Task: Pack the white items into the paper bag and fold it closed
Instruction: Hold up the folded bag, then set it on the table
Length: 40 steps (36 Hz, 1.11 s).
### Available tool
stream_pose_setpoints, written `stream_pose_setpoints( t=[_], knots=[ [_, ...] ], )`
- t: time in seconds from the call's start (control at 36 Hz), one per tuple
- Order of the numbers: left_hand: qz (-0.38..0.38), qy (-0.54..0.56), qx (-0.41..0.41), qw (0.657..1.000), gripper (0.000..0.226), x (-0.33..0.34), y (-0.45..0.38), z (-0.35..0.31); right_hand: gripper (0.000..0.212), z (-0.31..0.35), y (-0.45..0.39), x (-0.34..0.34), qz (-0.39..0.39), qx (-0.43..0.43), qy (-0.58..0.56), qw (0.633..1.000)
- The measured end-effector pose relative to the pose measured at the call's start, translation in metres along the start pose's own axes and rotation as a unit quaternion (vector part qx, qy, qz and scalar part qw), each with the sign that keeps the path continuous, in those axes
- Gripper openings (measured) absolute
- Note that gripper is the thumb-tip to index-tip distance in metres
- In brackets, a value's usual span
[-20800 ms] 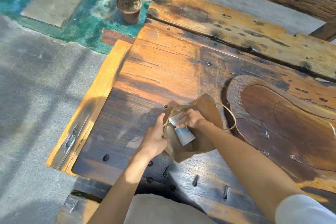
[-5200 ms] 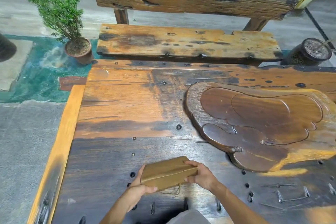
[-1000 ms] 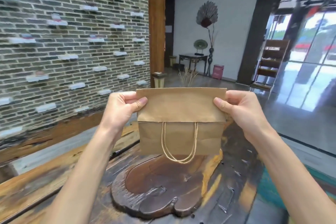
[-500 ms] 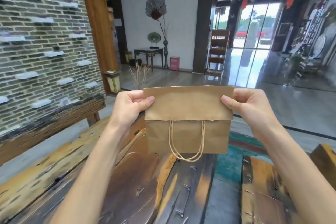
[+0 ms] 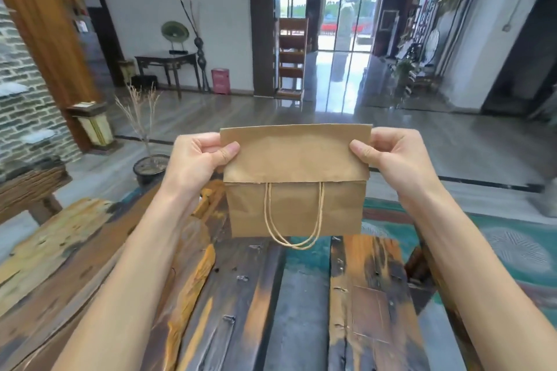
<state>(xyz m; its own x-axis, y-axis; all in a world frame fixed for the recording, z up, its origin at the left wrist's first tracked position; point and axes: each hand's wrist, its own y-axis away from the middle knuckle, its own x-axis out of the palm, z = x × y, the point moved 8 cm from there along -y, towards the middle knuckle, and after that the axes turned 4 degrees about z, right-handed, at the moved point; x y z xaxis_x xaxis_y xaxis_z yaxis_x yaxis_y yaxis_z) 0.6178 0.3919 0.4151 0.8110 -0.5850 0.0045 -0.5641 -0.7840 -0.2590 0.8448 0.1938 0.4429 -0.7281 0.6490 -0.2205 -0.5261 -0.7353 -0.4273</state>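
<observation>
I hold the brown paper bag (image 5: 294, 205) upright in the air above the wooden table (image 5: 271, 310). Its top is folded down over the front as a flap, and the twine handles (image 5: 294, 229) hang below the fold. My left hand (image 5: 196, 164) pinches the flap's left corner, thumb in front. At the flap's right corner my right hand (image 5: 391, 161) does the same. The white items are hidden; nothing white shows outside the bag.
A dark pot with dry grass (image 5: 149, 167) stands beyond the table's far left edge. A rough wooden bench (image 5: 33, 187) is at the left. A teal rug (image 5: 497, 250) and glossy floor lie to the right, toward the glass doors.
My view has swung to the right, from the brick wall toward the glass doors. The folded bag stays raised between both hands in the same grip.
</observation>
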Motion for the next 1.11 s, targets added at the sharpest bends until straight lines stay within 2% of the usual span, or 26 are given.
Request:
stream_pose_setpoints(
  t=[0.19, 0.39, 0.72, 0.81, 0.89, 1.11],
  knots=[
    [0.047, 0.004, 0.026, 0.999, 0.018, 0.061, -0.054, 0.013, 0.025, -0.039, -0.03, -0.047, -0.039, 0.008, 0.017, 0.999],
    [0.078, -0.001, 0.028, 0.997, 0.019, 0.101, -0.128, 0.043, 0.019, -0.077, -0.076, -0.075, -0.067, 0.019, 0.027, 0.997],
    [0.112, 0.013, 0.041, 0.993, 0.019, 0.148, -0.299, 0.101, 0.038, -0.156, -0.212, -0.099, -0.106, 0.043, 0.037, 0.993],
    [0.116, 0.022, 0.036, 0.992, 0.019, 0.155, -0.344, 0.115, 0.027, -0.178, -0.255, -0.101, -0.097, 0.051, 0.044, 0.993],
    [0.125, 0.024, 0.032, 0.991, 0.019, 0.161, -0.385, 0.126, 0.031, -0.196, -0.291, -0.103, -0.097, 0.05, 0.04, 0.993],
    [0.135, 0.033, 0.014, 0.99, 0.019, 0.176, -0.46, 0.165, 0.023, -0.252, -0.358, -0.105, -0.091, 0.079, 0.043, 0.992]
  ],
)
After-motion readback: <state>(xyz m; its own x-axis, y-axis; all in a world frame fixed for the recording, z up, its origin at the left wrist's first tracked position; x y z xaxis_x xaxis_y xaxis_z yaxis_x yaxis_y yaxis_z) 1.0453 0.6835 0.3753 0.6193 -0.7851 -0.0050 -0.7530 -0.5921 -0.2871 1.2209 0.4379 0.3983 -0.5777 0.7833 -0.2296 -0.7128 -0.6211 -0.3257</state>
